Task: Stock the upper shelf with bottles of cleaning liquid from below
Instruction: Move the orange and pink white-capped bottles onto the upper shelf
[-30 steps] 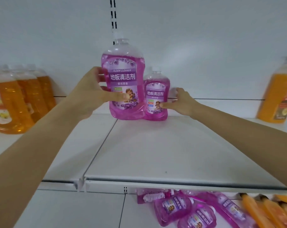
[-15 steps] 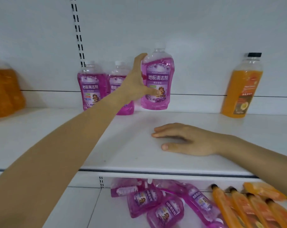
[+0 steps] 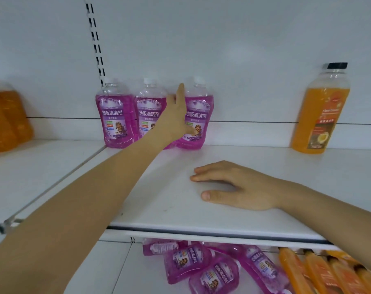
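Three purple floor-cleaner bottles stand upright in a row against the back wall of the white upper shelf (image 3: 169, 209): a left one (image 3: 114, 115), a middle one (image 3: 149, 111) and a right one (image 3: 200, 115). My left hand (image 3: 176, 115) holds the right bottle, thumb across its front label and fingers up along its left side. The bottle's base rests on the shelf. My right hand (image 3: 239, 185) lies flat, palm down, on the shelf nearer the front edge. Several more purple bottles (image 3: 201, 266) lie on the lower shelf.
A tall orange bottle (image 3: 322, 115) stands at the back right of the upper shelf. Orange bottles (image 3: 6, 119) stand at the far left. Several orange bottles (image 3: 329, 272) lie on the lower shelf, right of the purple ones. A slotted upright (image 3: 95, 39) runs up the back wall.
My left hand carried the purple bottle back and down and stood it beside the other two. My right hand came off the bottles and now lies flat on the shelf.
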The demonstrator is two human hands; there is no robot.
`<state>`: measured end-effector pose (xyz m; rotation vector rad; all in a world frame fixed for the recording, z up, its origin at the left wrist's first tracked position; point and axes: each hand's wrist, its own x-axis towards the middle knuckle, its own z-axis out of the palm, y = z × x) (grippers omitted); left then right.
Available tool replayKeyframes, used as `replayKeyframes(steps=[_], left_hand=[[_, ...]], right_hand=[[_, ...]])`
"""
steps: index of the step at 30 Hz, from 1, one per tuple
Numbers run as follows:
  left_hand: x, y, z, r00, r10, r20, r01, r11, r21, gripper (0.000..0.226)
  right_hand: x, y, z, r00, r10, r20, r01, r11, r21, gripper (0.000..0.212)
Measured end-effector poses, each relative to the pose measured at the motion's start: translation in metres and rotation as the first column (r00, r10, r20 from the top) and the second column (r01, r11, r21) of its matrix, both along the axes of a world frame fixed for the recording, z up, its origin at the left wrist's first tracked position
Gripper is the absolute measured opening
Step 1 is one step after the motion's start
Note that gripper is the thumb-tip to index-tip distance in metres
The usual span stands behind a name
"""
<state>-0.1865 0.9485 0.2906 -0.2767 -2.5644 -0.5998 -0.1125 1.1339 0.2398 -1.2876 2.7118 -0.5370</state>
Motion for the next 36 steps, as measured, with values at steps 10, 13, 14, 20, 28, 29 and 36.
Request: replayKeyframes(steps=[10, 13, 14, 20, 28, 29, 36], left_hand=[[0.001, -0.007, -0.007, 0.924, 0.137, -0.357, -0.347, 0.690, -0.635, 0.104], [0.014, -0.009, -0.002, 0.925, 0.137, -0.353, -0.338, 0.719, -0.607, 0.099], [0.020, -0.010, 0.002, 0.922, 0.152, -0.356, -0.345, 0.741, -0.576, 0.094], [0.076, -0.033, 0.026, 0.891, 0.256, -0.375, -0.401, 0.831, -0.385, 0.042], [0.147, -0.080, 0.010, 0.930, 0.228, -0.290, -0.290, 0.938, -0.191, 0.032], [0.156, -0.085, 0.002, 0.936, 0.177, -0.303, -0.231, 0.961, -0.150, 0.035], [0.225, -0.105, -0.071, 0.902, 0.004, -0.431, -0.025, 0.999, -0.043, 0.033]], right_hand=[[-0.001, 0.000, -0.002, 0.999, -0.001, -0.038, 0.001, 1.000, 0.003, 0.050], [0.002, 0.000, 0.000, 0.995, -0.011, -0.096, 0.009, 1.000, -0.019, 0.049], [0.004, 0.001, 0.001, 0.990, -0.021, -0.137, 0.015, 0.999, -0.040, 0.048], [0.018, 0.011, 0.018, 0.893, -0.239, -0.381, 0.175, 0.965, -0.194, 0.038], [0.067, 0.015, 0.005, 0.767, -0.448, -0.460, 0.380, 0.894, -0.238, 0.038], [0.075, 0.012, 0.000, 0.759, -0.455, -0.466, 0.387, 0.890, -0.239, 0.040], [0.143, -0.020, -0.059, 0.624, -0.529, -0.575, 0.353, 0.848, -0.396, 0.048]])
